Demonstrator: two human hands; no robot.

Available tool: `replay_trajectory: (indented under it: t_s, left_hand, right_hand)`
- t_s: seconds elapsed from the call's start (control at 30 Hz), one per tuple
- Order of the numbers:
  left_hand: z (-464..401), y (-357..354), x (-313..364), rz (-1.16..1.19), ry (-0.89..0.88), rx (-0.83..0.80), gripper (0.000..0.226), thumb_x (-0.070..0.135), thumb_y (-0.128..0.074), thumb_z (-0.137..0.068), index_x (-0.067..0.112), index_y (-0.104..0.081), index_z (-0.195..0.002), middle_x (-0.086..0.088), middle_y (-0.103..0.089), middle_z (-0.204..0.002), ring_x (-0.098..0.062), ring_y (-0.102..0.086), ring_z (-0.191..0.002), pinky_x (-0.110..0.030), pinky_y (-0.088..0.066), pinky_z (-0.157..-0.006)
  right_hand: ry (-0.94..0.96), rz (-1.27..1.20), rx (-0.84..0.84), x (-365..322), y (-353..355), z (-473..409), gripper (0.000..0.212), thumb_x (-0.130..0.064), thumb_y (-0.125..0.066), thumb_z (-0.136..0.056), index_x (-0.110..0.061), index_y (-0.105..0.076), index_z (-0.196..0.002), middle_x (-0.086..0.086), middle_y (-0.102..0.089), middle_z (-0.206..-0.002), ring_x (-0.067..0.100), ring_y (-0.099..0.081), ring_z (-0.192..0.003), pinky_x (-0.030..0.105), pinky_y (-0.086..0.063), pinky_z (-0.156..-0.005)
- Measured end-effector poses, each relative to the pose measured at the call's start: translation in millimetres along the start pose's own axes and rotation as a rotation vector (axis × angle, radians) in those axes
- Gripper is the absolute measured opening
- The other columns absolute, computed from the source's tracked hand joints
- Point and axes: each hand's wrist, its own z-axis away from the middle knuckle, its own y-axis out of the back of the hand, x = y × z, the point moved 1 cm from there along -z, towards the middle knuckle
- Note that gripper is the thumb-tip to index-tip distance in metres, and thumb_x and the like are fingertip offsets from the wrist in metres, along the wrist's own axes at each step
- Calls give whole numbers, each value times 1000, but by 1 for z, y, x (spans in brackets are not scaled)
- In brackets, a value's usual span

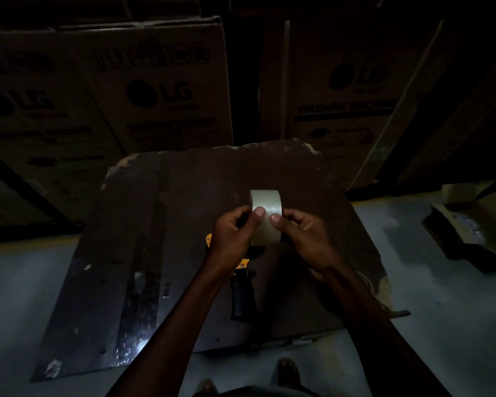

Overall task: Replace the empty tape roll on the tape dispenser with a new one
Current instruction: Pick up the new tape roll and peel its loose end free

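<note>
1. Gripping the tape roll point(265, 217) from both sides, the left hand point(231, 239) and right hand point(305, 239) held it upright above the dark table point(184, 224), fingers closed around it, thumbs pressed on its outer face.
2. Under the hands lay the tape dispenser point(242, 293), handle toward the person.

dim room: lg cartons point(161, 90) behind a worn table point(184, 196), grey floor point(427, 296).

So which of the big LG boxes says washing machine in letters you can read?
The cardboard box on the right, behind the table's far right corner. Its "WASHING MACHINE" line shows under the LG logo; the left boxes' print is too dark to read.
</note>
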Motion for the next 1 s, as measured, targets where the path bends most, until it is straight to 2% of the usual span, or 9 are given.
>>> replay_trajectory:
  t_s: [0.07,0.17,0.27,0.4,0.5,0.7,0.77,0.9,1.0]
  left_hand:
    - [3,3,2,-4,-19,-23,22,26,-59,-92,11,-70,-105,-3,-74,-91,-17,-69,-80,-21,-52,-53]
    - [6,7,2,11,-6,-23,19,20,-60,-92,10,-69,-107,-9,-73,-97,-19,-69,-82,-21,-52,-54]
    - [8,8,2,12,22,10,13,22,-60,-92,14,-69,-97,-13,-72,-93,-30,-68,-81,-33,-54,-58]
    - [10,7,9,79,78,83,19,27,-60,-91,10,-68,-89,-13,-66,-83,-27,-64,-71,-26,-50,-44]
    - [11,10,15,123,78,82,22,30,-62,-90,10,-69,-93,-11,-68,-83,-24,-67,-70,-26,-50,-45]
    - [18,7,15,117,18,51,22,20,-61,-91,2,-67,-100,-12,-69,-84,-19,-66,-64,-24,-49,-42]
    - [22,6,15,124,-8,42,21,16,-60,-91,-1,-67,-102,-10,-69,-83,-14,-66,-65,-22,-50,-46]
    - [25,6,13,112,-32,32,14,10,-60,-90,0,-67,-97,-7,-69,-82,-8,-67,-66,-21,-51,-49]
    - [27,6,11,108,-33,47,6,11,-62,-89,9,-67,-91,5,-71,-75,-7,-66,-68,-22,-51,-47]
  right_hand:
    - [-11,-25,37,-3,-4,-2,13,-15,-65,-91,-7,-72,-97,11,-77,-91,23,-71,-83,36,-57,-78]
    - [-21,-54,69,-6,-9,-3,19,-23,-65,-91,-6,-73,-93,12,-76,-87,22,-70,-78,35,-56,-72]
    - [-13,-71,60,-7,-16,0,13,-19,-67,-90,-7,-72,-89,12,-75,-84,21,-70,-76,34,-57,-70]
    - [12,-57,52,-4,-20,6,11,-15,-67,-89,-6,-70,-93,13,-75,-87,23,-69,-79,33,-57,-70]
    - [16,-84,57,-4,-21,11,10,-11,-66,-89,-7,-70,-97,12,-76,-90,21,-72,-78,30,-59,-66]
    - [94,-33,157,-7,-20,17,17,-7,-69,-87,-13,-66,-102,14,-73,-105,24,-69,-93,36,-57,-80]
    - [96,-42,202,-8,-20,18,29,-14,-74,-82,-17,-62,-108,9,-71,-109,22,-68,-97,32,-57,-75]
    - [-33,-126,162,-12,-20,21,78,-36,-79,-69,-22,-45,-138,3,-61,-131,21,-65,-112,27,-56,-68]
    - [-46,-111,122,-16,-19,23,86,-36,-74,-70,-23,-38,-146,7,-61,-133,24,-66,-110,28,-58,-68]
